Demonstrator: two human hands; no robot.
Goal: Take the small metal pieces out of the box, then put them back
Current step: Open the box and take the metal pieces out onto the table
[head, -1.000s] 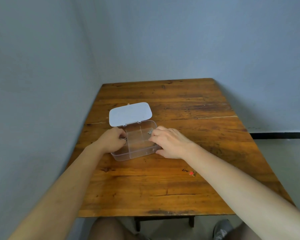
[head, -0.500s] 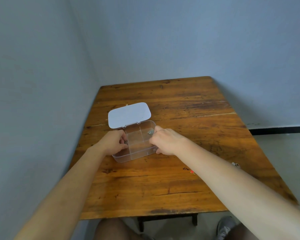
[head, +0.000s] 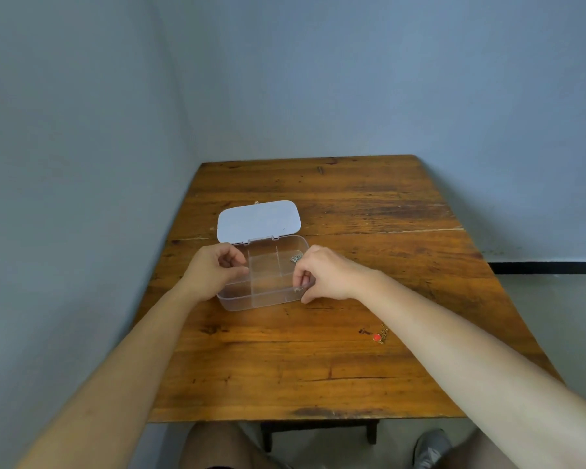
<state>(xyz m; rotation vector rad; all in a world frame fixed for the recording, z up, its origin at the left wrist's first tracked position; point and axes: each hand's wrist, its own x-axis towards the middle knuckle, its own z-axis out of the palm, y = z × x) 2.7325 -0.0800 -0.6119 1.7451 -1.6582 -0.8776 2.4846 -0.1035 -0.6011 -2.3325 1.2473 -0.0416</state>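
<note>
A clear plastic box (head: 251, 301) with several compartments lies on the wooden table (head: 285, 367), its white lid (head: 258, 221) folded open behind it. A small silver metal piece (head: 295, 258) lies in the far right compartment. My right hand (head: 329, 274) is at the box's right side, thumb and fingers pinched on another small metal piece (head: 298, 290) in the near right compartment. My left hand (head: 214, 269) hovers over the box's left end with its fingertips curled together; anything between them is hidden.
A small red and gold piece (head: 379, 336) lies on the table right of the box, beside my right forearm. Grey walls stand close at the left and the back. The table's front edge runs just above my knees.
My right fingers have moved from the far right compartment to the near right one and pinched there. My left fingers have lifted from the box's left rim and curled together.
</note>
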